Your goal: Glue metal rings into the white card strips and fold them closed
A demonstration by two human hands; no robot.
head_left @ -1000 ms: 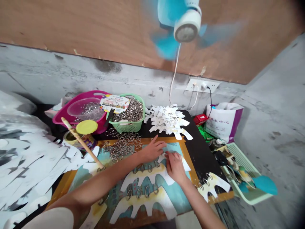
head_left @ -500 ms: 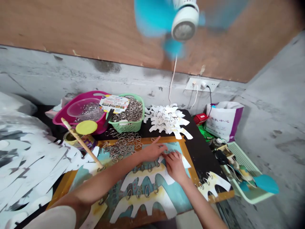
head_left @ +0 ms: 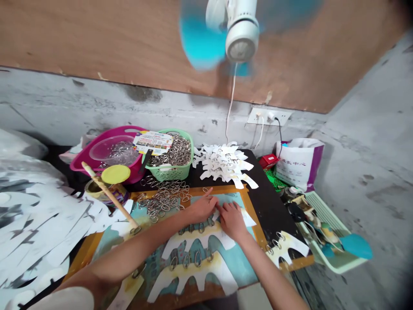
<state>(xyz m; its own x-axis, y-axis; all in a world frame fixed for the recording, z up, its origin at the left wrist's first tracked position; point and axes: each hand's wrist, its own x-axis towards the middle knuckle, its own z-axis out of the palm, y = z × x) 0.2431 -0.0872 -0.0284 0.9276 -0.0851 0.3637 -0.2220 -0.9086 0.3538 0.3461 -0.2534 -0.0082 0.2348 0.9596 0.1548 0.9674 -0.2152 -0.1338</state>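
My left hand and my right hand meet fingertip to fingertip over a white cut-out piece on the blue board. One left finger points outward while the others are bent; what they pinch is hidden. The right fingers curl down onto the white piece and cover much of it. Nearer to me lie two scalloped white pieces, a middle one and a front one, each with yellowish glue and several metal rings along its upper edge. A heap of loose metal rings spreads beyond my left forearm.
A green basket of rings and a magenta basket stand behind. A wooden stick leans by an open can. Finished-looking white pieces are piled at the back; white sheets fill the left. A fan spins overhead.
The view has shifted slightly. My hands stay together over the same white piece, with only small finger movements; the loose rings and other pieces look unmoved.
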